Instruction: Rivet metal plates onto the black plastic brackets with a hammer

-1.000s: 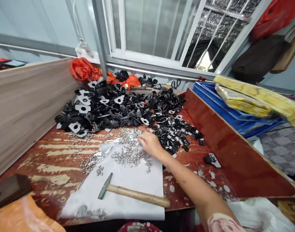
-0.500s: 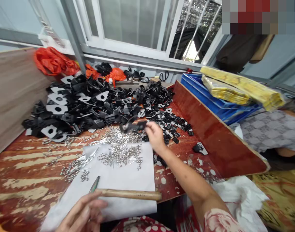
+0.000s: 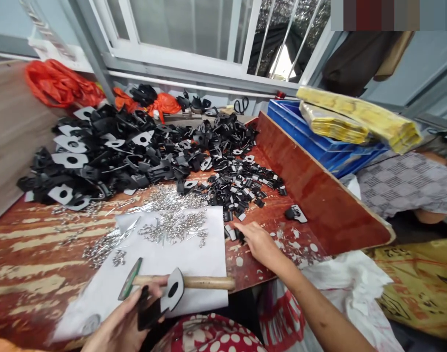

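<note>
My left hand [image 3: 130, 318] is closed around a black plastic part [image 3: 148, 308] with a light grey plate [image 3: 174, 289] that has a round hole. Behind that part lies a hammer [image 3: 208, 282] with a wooden handle and green head, on a white sheet [image 3: 204, 254]. My right hand [image 3: 258, 242] reaches down to small black clips [image 3: 239, 234] beside the sheet's right edge; its fingertips touch one. Small silver metal pieces [image 3: 172, 226] are heaped on the sheet.
A big pile of black parts [image 3: 135, 151] covers the table's back, with small black clips [image 3: 241, 183] at its right. A red board [image 3: 318, 195] edges the right side; beyond it stands a blue crate [image 3: 304, 142] with yellow bundles. A person's checked clothing [image 3: 406, 183] shows at far right.
My right hand has moved from the pile toward me and down to the clips, no longer holding a black part. A black part with a grey plate is now in my left hand.
</note>
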### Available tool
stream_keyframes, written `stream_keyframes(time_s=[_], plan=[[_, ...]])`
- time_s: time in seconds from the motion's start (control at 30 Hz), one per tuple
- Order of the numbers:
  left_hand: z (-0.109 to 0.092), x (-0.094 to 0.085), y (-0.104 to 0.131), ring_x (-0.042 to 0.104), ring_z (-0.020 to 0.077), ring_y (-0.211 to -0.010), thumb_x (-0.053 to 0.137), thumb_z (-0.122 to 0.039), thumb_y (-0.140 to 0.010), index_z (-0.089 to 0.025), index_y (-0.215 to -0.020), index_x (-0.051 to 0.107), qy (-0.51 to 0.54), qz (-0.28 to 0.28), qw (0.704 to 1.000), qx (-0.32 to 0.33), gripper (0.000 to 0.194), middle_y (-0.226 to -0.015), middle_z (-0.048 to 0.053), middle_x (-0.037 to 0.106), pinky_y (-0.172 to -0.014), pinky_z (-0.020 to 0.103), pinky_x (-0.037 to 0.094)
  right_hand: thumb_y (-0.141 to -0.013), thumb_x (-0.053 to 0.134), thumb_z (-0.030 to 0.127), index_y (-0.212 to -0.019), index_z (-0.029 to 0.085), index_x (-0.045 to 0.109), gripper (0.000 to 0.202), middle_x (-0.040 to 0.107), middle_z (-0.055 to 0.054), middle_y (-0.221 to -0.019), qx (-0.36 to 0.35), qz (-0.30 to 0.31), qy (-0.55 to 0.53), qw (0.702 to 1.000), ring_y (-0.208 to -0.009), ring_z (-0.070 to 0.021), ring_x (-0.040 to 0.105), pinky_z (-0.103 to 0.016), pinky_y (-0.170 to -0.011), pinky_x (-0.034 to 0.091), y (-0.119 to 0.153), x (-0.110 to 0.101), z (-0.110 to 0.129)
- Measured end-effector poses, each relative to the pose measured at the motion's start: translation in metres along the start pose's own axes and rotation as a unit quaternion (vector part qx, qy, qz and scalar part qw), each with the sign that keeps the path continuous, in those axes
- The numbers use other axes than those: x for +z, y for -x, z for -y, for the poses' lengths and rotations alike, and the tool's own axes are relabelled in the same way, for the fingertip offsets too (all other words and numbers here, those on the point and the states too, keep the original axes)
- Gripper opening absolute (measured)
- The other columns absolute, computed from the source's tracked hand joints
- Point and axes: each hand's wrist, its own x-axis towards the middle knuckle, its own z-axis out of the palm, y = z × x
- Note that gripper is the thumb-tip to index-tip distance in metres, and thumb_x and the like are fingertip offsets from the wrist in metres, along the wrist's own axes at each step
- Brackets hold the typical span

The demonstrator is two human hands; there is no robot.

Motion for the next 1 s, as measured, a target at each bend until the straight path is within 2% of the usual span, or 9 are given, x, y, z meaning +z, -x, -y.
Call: stream_keyframes(time_s=[0.1,0.2,0.27,0.37,0.47,0.53,0.8,0.9,1.0], plan=[[0.010,-0.009,-0.006,0.066,0.0267,-0.077,0.095,-0.046,-0.052,-0.022,-0.084,0.081,0.009,-0.036,0.999,-0.009,0.042,-0.081,0.006,0.074,-0.067,0.034,0.057,-0.091,0.047,0.005,-0.125,0.018,0.067,0.042,0.067,-0.009,-0.096,0.018,-0.034,0.029,0.999,-0.091,-0.0234,0.060,-0.036,-0.085,0.054,0.009,0.003,-0.010],[0.017,-0.011,-0.007,0.065,0.0305,-0.097,0.099,-0.046,-0.045,-0.021,-0.084,0.083,-0.047,-0.071,0.996,0.030,0.050,-0.106,0.010,0.074,-0.068,0.031,0.057,-0.093,0.048,0.010,-0.106,0.018,0.073,0.029,0.068,-0.009,-0.092,0.066,-0.108,0.011,0.992,-0.089,-0.0233,0.063,-0.036,-0.083,0.054,0.009,0.001,0.002],[0.018,-0.008,-0.007,0.061,0.0296,-0.100,0.096,-0.051,-0.048,-0.019,-0.076,0.083,-0.114,-0.064,0.988,0.081,0.045,-0.120,0.012,0.067,-0.063,0.026,0.054,-0.094,0.049,0.012,-0.104,0.020,0.074,0.028,0.071,-0.009,-0.096,0.074,-0.165,-0.054,0.982,-0.093,-0.0227,0.066,-0.038,-0.088,0.053,0.002,-0.003,0.026],[0.014,0.004,-0.004,0.058,0.0197,-0.081,0.091,-0.051,-0.060,-0.018,-0.073,0.082,-0.172,0.005,0.980,0.101,0.037,-0.127,0.010,0.058,-0.058,0.025,0.052,-0.092,0.059,0.015,-0.098,0.027,0.076,0.022,0.076,-0.002,-0.092,0.022,-0.200,-0.199,0.959,-0.085,-0.0193,0.069,-0.045,-0.106,0.046,-0.012,-0.003,0.082],[0.009,0.019,0.002,0.055,0.0179,-0.079,0.089,-0.049,-0.064,-0.019,-0.076,0.081,-0.153,0.072,0.983,0.071,0.033,-0.117,0.007,0.057,-0.064,0.028,0.057,-0.090,0.062,0.017,-0.098,0.030,0.077,0.021,0.077,0.001,-0.086,-0.036,-0.156,-0.282,0.946,-0.083,-0.0185,0.070,-0.052,-0.116,0.036,-0.022,0.004,0.136],[0.007,0.026,0.005,0.055,0.0212,-0.086,0.087,-0.047,-0.069,-0.019,-0.075,0.079,-0.127,0.104,0.984,0.073,0.030,-0.108,0.007,0.057,-0.067,0.029,0.059,-0.091,0.059,0.016,-0.099,0.030,0.077,0.024,0.076,0.001,-0.086,-0.045,-0.136,-0.309,0.940,-0.085,-0.0186,0.070,-0.053,-0.116,0.036,-0.024,0.011,0.157],[0.013,0.013,0.006,0.054,0.0199,-0.082,0.082,-0.044,-0.077,-0.018,-0.078,0.080,-0.096,0.141,0.981,0.093,0.025,-0.098,0.007,0.056,-0.064,0.027,0.057,-0.091,0.051,0.012,-0.115,0.032,0.074,0.039,0.074,-0.002,-0.088,-0.081,-0.139,-0.343,0.926,-0.087,-0.0209,0.067,-0.052,-0.109,0.043,-0.015,0.031,0.171],[0.014,0.005,0.004,0.059,0.0225,-0.087,0.082,-0.044,-0.076,-0.019,-0.080,0.082,-0.125,0.128,0.976,0.123,0.025,-0.118,0.011,0.055,-0.065,0.029,0.058,-0.093,0.052,0.014,-0.116,0.031,0.074,0.036,0.072,0.000,-0.086,-0.055,-0.074,-0.415,0.905,-0.082,-0.0179,0.067,-0.048,-0.114,0.038,-0.010,0.029,0.177],[0.011,-0.006,0.004,0.062,0.0245,-0.090,0.081,-0.046,-0.076,-0.019,-0.078,0.082,-0.169,0.099,0.968,0.156,0.026,-0.152,0.011,0.041,-0.063,0.030,0.058,-0.094,0.055,0.018,-0.119,0.029,0.073,0.033,0.075,0.000,-0.094,-0.044,0.042,-0.468,0.882,-0.091,-0.0175,0.069,-0.043,-0.115,0.036,-0.016,0.022,0.175]])
